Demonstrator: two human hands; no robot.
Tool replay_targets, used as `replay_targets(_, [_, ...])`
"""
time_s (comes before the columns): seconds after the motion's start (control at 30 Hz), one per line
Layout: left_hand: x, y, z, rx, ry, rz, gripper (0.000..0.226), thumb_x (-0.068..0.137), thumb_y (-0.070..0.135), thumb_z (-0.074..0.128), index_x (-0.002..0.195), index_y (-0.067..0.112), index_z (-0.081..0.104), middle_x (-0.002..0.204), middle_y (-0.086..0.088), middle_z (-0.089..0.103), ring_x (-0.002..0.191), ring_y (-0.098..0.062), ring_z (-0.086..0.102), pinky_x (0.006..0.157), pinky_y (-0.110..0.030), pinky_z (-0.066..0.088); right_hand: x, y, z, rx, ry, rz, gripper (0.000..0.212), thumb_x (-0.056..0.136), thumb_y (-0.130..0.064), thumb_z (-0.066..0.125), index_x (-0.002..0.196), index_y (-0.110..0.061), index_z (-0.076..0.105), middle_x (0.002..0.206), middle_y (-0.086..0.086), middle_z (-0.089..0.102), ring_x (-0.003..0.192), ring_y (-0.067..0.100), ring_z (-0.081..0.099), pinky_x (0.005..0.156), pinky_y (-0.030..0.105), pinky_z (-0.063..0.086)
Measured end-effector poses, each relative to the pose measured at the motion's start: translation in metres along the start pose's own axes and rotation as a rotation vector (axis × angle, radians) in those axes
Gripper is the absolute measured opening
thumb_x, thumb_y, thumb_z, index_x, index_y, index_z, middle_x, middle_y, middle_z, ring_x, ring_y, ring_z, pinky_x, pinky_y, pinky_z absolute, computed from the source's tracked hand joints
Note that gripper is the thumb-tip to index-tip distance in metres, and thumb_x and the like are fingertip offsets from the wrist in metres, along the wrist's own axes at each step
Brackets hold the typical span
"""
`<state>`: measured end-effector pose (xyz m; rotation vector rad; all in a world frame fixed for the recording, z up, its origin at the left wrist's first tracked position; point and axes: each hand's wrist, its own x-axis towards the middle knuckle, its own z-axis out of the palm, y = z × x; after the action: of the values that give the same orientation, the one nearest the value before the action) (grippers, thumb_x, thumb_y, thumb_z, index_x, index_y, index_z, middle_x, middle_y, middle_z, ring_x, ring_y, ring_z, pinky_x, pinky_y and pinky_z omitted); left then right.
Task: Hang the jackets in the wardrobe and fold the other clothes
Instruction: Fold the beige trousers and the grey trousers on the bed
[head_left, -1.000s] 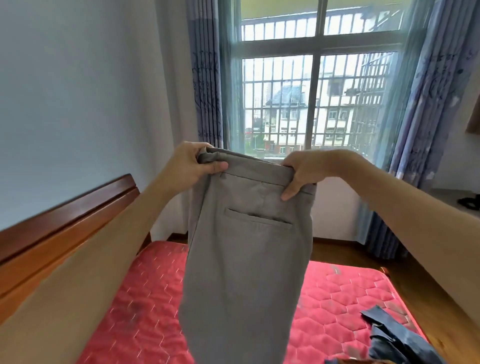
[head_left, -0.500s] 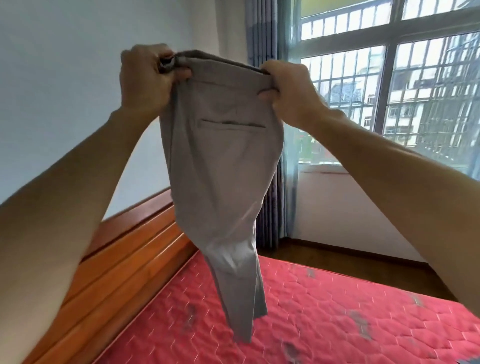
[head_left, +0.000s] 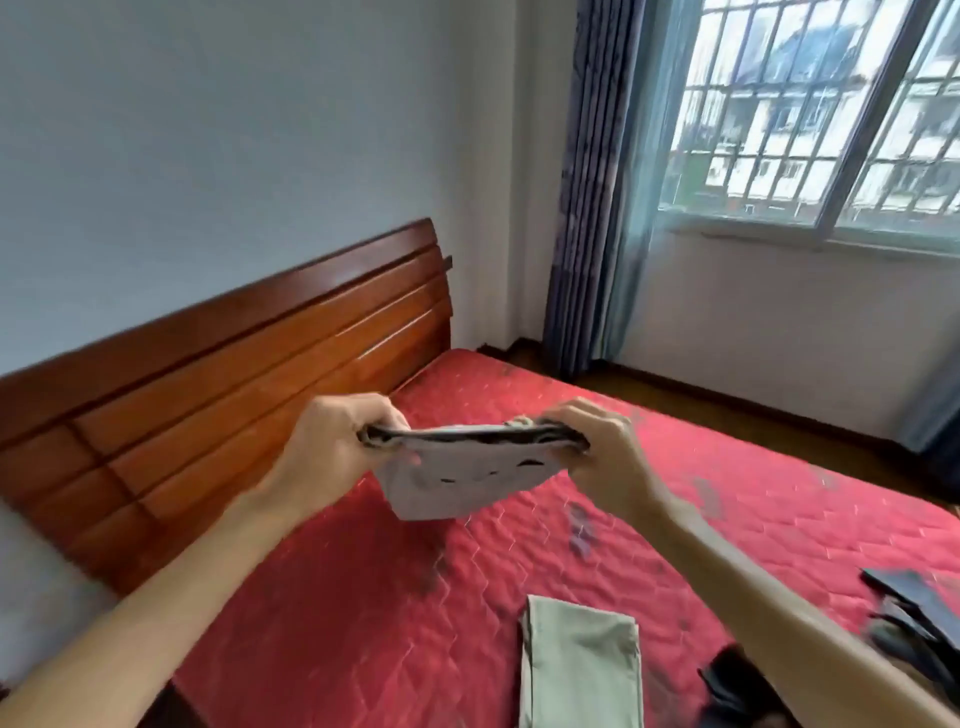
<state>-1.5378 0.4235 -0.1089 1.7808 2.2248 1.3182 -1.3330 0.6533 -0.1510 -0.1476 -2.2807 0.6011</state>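
Note:
I hold a pair of grey trousers (head_left: 457, 480) by the waistband, low over the red mattress (head_left: 363, 613). My left hand (head_left: 332, 447) grips the waistband's left end and my right hand (head_left: 597, 457) grips its right end. The waistband is stretched nearly level between the two hands, and only the upper part of the trousers shows below it, blurred by motion. A light green folded garment (head_left: 582, 660) lies flat on the mattress near the bottom edge, in front of my right forearm.
A wooden headboard (head_left: 234, 384) runs along the left wall. Dark clothes (head_left: 914, 618) lie at the mattress's right edge, and another dark item (head_left: 727, 680) sits under my right forearm. Blue curtains (head_left: 597, 208) and a barred window (head_left: 810, 119) stand beyond the bed.
Both hands have swung the trousers down from head height to just above the mattress. The legs no longer hang long below the waistband. The view has tilted down toward the bed.

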Motion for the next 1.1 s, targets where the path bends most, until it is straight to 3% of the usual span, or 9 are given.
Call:
replay_targets(0.1, [-0.124,-0.039,0.069,0.024,-0.11,-0.232,0.034,0.068,0.008,0.085,0.072,0.035,0.065,0.076,0.016,0.071,0.071,0.0,0.067,0.063,-0.038,0.054,-0.129,-0.002,0.062,0.058,-0.202,0.199,0.045,0.064,0.012,0.065,0.094,-0.022,0.07,0.087,-0.01,0.066,0.081,0.01,0.065,0.069,0.021,0.048])
replay_targets(0.23, [-0.258,-0.056,0.14,0.0,-0.254,-0.559,0.024,0.065,0.017,0.081,0.071,0.034,0.065,0.072,0.016,0.07,0.07,-0.002,0.066,0.066,-0.039,0.054,-0.267,-0.022,0.109,0.092,-0.48,0.396,0.037,0.062,0.002,0.065,0.086,-0.024,0.071,0.077,-0.017,0.057,0.073,0.007,0.059,0.065,0.012,0.038])
replay_targets(0.33, [-0.32,-0.047,0.167,0.033,-0.32,-0.653,0.018,0.064,0.015,0.068,0.072,0.031,0.064,0.069,0.016,0.068,0.068,-0.002,0.064,0.065,-0.036,0.053,-0.33,-0.037,0.123,0.089,-0.602,0.467,0.022,0.066,-0.008,0.066,0.081,-0.024,0.068,0.075,-0.018,0.052,0.07,0.009,0.056,0.06,0.025,0.04])
replay_targets(0.47, [-0.365,-0.036,0.182,0.033,-0.37,-0.734,0.023,0.069,0.004,0.065,0.072,0.027,0.064,0.066,0.015,0.065,0.065,-0.002,0.061,0.063,-0.033,0.05,-0.369,-0.052,0.125,0.053,-0.683,0.509,0.021,0.069,-0.013,0.069,0.089,-0.019,0.072,0.076,-0.019,0.049,0.073,0.007,0.056,0.06,0.022,0.036])
replay_targets(0.63, [-0.372,-0.045,0.19,0.0,-0.426,-0.78,0.034,0.076,-0.003,0.061,0.074,0.03,0.067,0.069,0.016,0.069,0.069,-0.003,0.064,0.066,-0.032,0.052,-0.376,-0.042,0.136,0.06,-0.776,0.585,0.025,0.074,-0.014,0.066,0.097,-0.022,0.069,0.086,-0.016,0.056,0.081,0.012,0.059,0.068,0.03,0.046])
replay_targets(0.73, [-0.349,-0.073,0.199,-0.008,-0.397,-0.812,0.025,0.086,0.008,0.068,0.077,0.031,0.071,0.073,0.021,0.07,0.073,-0.002,0.066,0.066,-0.027,0.05,-0.359,-0.016,0.16,0.05,-0.747,0.664,0.036,0.074,-0.008,0.057,0.106,-0.022,0.067,0.096,-0.008,0.063,0.088,0.015,0.061,0.076,0.032,0.049])
replay_targets(0.87, [-0.307,-0.142,0.225,-0.039,-0.281,-0.865,0.018,0.084,0.016,0.074,0.077,0.032,0.07,0.07,0.018,0.069,0.068,-0.005,0.064,0.061,-0.028,0.049,-0.323,0.039,0.21,0.071,-0.658,0.758,0.041,0.08,-0.001,0.06,0.116,-0.019,0.066,0.105,-0.006,0.064,0.097,0.011,0.059,0.081,0.014,0.043])
replay_targets(1.0, [-0.269,-0.228,0.269,-0.1,-0.15,-0.95,0.016,0.076,0.017,0.082,0.075,0.029,0.071,0.065,0.014,0.068,0.057,-0.004,0.056,0.057,-0.027,0.044,-0.29,0.109,0.274,0.025,-0.646,0.821,0.042,0.082,-0.001,0.061,0.121,-0.015,0.065,0.114,0.002,0.066,0.105,0.021,0.061,0.085,0.024,0.044])
replay_targets(1.1, [-0.256,-0.292,0.311,-0.122,-0.088,-0.992,0.014,0.074,0.018,0.083,0.076,0.027,0.072,0.06,0.017,0.065,0.052,-0.001,0.052,0.053,-0.024,0.039,-0.284,0.167,0.327,-0.012,-0.654,0.882,0.042,0.077,0.002,0.066,0.117,-0.012,0.068,0.111,0.008,0.069,0.104,0.026,0.062,0.079,0.02,0.036])
